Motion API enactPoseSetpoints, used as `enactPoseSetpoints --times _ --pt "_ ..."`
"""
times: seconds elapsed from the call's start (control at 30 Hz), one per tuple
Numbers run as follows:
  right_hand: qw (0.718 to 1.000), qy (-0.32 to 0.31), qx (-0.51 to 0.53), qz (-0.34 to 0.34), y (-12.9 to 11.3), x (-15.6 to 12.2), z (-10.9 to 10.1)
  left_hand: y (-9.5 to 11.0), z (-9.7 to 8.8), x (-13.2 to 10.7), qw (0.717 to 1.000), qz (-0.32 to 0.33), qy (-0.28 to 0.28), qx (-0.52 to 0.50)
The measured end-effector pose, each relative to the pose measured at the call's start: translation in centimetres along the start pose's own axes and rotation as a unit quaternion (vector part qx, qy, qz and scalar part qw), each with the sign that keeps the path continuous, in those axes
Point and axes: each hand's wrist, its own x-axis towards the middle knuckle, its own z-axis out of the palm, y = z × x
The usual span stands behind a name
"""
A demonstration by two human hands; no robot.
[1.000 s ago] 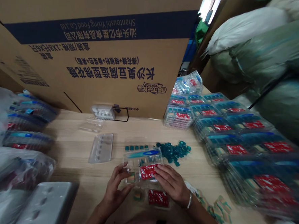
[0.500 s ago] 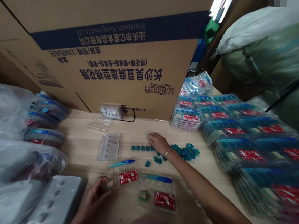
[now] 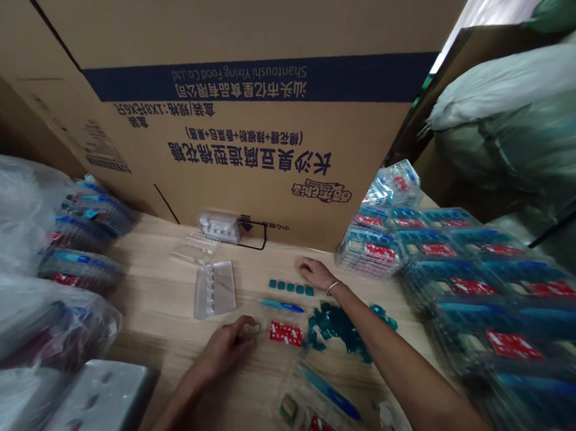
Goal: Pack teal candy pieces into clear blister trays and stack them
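My left hand (image 3: 224, 351) is at the lower middle of the table, its fingers closed on a small beige-and-green packet (image 3: 252, 329). My right hand (image 3: 316, 274), with a metal bangle (image 3: 333, 287) on the wrist, rests palm down just beyond a short row of teal cubes (image 3: 291, 287). It holds nothing. A blue-and-teal plastic stick (image 3: 282, 305) and a red printed card (image 3: 285, 333) lie between my hands. A loose heap of teal cubes (image 3: 334, 325) sits partly under my right forearm.
A clear tray (image 3: 318, 406) holding a blue stick and red card lies near the front edge. Empty clear blister trays (image 3: 215, 289) stand at the left. Stacked packs (image 3: 469, 285) fill the right, bagged packs (image 3: 82, 268) the left, and a cardboard box (image 3: 248, 141) stands behind.
The right hand has stayed out near the teal cubes, and the heap looks spread nearer the front. The left hand has moved up and right with the small packet. The view has shifted.
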Motion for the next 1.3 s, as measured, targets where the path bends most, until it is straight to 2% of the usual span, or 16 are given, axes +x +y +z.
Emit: enactPoseSetpoints --times 0.2,0.33,0.43,0.53,0.67,0.87,1.0,1.1,1.2,1.3 --pt "0.992 0.005 0.129 -0.001 1.4 1.7 0.5 0.5 0.3 0.9 0.999 -0.012 0.024 0.048" --pt "0.986 0.03 0.166 -0.005 0.8 2.6 0.3 0.6 0.5 0.8 0.998 -0.024 0.051 0.036" --pt "0.985 0.051 0.165 -0.007 0.1 3.1 -0.5 0.5 0.4 1.2 0.994 -0.038 0.092 0.045" --pt "0.987 0.066 0.143 -0.01 -0.8 3.3 -1.3 0.1 0.2 1.7 0.987 -0.054 0.136 0.059" --pt "0.992 0.079 0.098 -0.023 -2.7 2.5 -1.4 -0.3 0.3 1.8 0.978 -0.079 0.167 0.092" --pt "0.992 0.1 0.022 -0.076 -5.6 0.0 -1.0 -0.8 1.8 1.9 0.958 0.032 0.265 0.105" --pt "0.991 0.114 -0.021 -0.064 -5.8 0.2 -1.8 -1.1 2.1 1.9 0.952 0.068 0.277 0.109" --pt "0.991 0.124 -0.026 -0.053 -6.0 0.6 -2.9 -1.1 1.9 1.4 0.953 0.061 0.277 0.108" --pt "0.982 0.126 -0.066 -0.121 -7.4 -0.3 -3.1 -1.0 1.9 0.9 0.955 0.032 0.274 0.105" --pt "0.956 0.105 -0.153 -0.227 -9.5 -3.1 -1.7 -1.0 2.0 0.7 0.958 0.012 0.268 0.101"
